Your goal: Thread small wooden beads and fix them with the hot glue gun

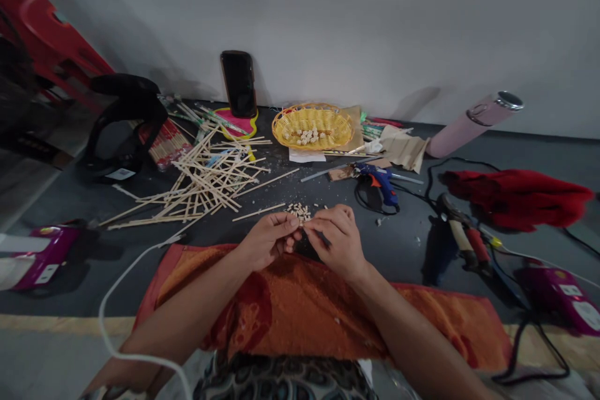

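My left hand (276,240) and my right hand (338,239) meet at the fingertips over the front of the dark table. Both are closed in a pinch, with a tiny pale wooden stick piece (301,223) between them, partly hidden by the fingers. Just beyond the fingertips lies a small heap of short cut stick pieces (300,209). To the left is a loose pile of long thin wooden sticks (210,175). A yellow wicker basket (285,137) at the back holds a cluster of small pale pieces (309,136).
An orange towel (300,306) lies under my forearms. Right of centre is a blue glue gun (385,187), with pliers (462,234) and a red cloth (520,197) farther right. A pink flask (462,125) and a phone (239,84) stand at the back. A white cable (110,290) crosses at left.
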### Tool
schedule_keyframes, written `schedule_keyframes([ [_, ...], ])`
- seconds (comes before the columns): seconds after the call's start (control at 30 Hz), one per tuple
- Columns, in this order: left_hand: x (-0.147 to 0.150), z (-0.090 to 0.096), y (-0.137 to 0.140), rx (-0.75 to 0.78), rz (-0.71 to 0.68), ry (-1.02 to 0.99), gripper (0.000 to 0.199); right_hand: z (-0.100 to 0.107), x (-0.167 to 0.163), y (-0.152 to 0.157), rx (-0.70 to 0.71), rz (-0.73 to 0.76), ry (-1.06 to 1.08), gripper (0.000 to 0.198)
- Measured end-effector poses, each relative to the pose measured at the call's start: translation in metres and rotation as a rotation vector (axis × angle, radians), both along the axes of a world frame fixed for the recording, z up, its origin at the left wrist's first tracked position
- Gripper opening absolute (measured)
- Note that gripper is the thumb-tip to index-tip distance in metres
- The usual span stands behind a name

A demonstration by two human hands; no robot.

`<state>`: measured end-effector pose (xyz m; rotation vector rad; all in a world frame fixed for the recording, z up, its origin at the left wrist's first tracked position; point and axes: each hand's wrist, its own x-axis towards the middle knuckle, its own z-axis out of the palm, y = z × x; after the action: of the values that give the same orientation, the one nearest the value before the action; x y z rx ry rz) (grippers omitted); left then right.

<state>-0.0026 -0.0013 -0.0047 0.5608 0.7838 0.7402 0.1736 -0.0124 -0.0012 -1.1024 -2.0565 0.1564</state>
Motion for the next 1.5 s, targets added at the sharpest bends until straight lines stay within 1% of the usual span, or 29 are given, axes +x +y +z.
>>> schedule_keyframes([
  [0.13,0.000,0.001,0.001,0.001,0.032,0.003,0.025,0.000,0.006,0.002,-0.009,0.003,0.030,0.009],
  [0.2,0.000,0.001,0.002,-0.003,0.068,-0.020,0.024,0.001,0.015,0.005,-0.031,-0.045,0.080,0.010],
  [0.27,-0.001,0.002,0.003,0.000,0.099,-0.055,0.022,0.001,0.024,0.011,-0.079,-0.126,0.097,0.013],
  [0.33,-0.002,0.003,0.004,0.009,0.114,-0.080,0.020,-0.001,0.032,0.017,-0.146,-0.192,0.034,0.014],
  [0.43,-0.003,0.003,0.005,0.013,0.109,-0.090,0.018,-0.004,0.038,0.022,-0.233,-0.216,-0.124,0.015],
  [0.53,-0.003,0.003,0.005,0.014,0.102,-0.098,0.017,-0.007,0.039,0.023,-0.273,-0.227,-0.238,0.016],
  [0.63,-0.003,0.002,0.005,0.015,0.102,-0.100,0.017,-0.008,0.041,0.023,-0.291,-0.247,-0.298,0.014],
  [0.93,-0.003,0.004,0.004,0.006,0.098,-0.077,0.020,-0.015,0.038,0.020,-0.288,-0.166,-0.350,0.003],
  [1.1,-0.003,0.002,0.003,0.012,0.080,-0.079,0.019,-0.014,0.037,0.019,-0.265,-0.202,-0.396,0.001],
  [1.3,-0.003,-0.001,0.004,0.034,0.061,-0.060,0.019,-0.010,0.037,0.017,-0.239,-0.236,-0.477,0.007],
  [1.5,-0.003,-0.001,0.003,0.036,0.042,-0.034,0.021,-0.012,0.038,0.018,-0.242,-0.254,-0.503,0.010],
])
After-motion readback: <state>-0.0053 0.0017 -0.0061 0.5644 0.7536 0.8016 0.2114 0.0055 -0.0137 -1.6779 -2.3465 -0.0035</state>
